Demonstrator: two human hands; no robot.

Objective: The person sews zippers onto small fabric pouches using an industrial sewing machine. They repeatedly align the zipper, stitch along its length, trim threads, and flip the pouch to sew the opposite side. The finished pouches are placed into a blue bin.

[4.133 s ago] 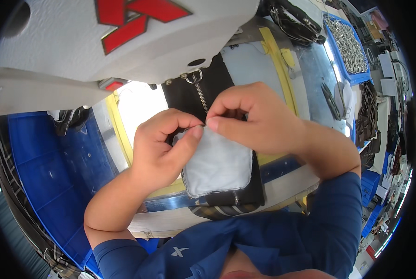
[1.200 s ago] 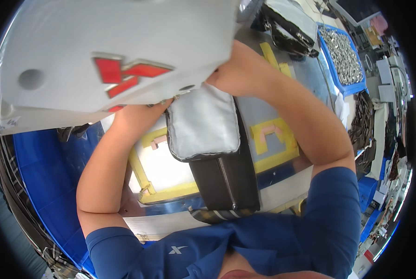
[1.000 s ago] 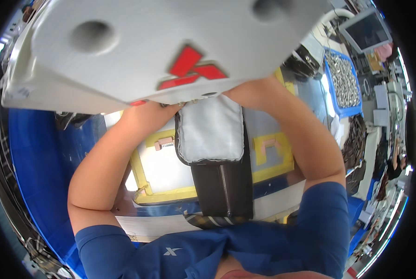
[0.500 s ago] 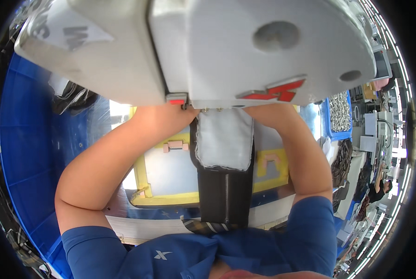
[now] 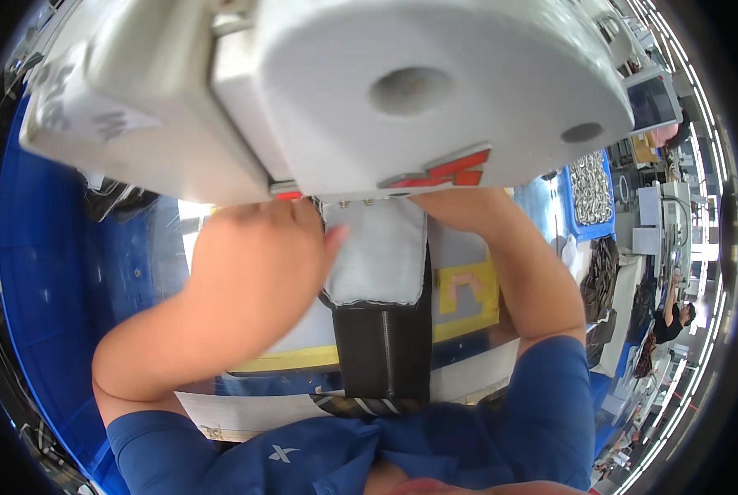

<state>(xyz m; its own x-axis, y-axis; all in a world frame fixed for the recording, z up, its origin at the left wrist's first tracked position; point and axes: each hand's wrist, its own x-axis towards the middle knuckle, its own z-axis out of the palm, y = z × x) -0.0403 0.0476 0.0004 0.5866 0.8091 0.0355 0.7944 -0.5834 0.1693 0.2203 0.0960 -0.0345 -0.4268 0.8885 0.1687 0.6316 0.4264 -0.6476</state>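
Under the white machine head [image 5: 484, 91], a grey padded fabric piece [image 5: 376, 252] with stitched rounded edges lies on a black strip [image 5: 361, 355] with a long zipper [image 5: 388, 355]. My left hand [image 5: 262, 264] is at the piece's left edge, knuckles up and blurred by motion, its thumb over that edge; I cannot tell whether it grips anything. My right hand [image 5: 464, 210] reaches under the head at the piece's upper right, its fingers hidden by the head. Yellow tape [image 5: 460, 326] frames plates on the metal surface.
A blue bin [image 5: 43, 289] stands at the left. On the right are a blue tray [image 5: 607, 223] of metal rings [image 5: 588, 186], dark piled material [image 5: 600, 280], a monitor [image 5: 651, 103] and, farther off, a person in black [image 5: 669, 326].
The pale piece went from between both hands up under the head. Since half a second ago, my left hand has moved down and swung over the piece's left side; the view has shifted slightly.
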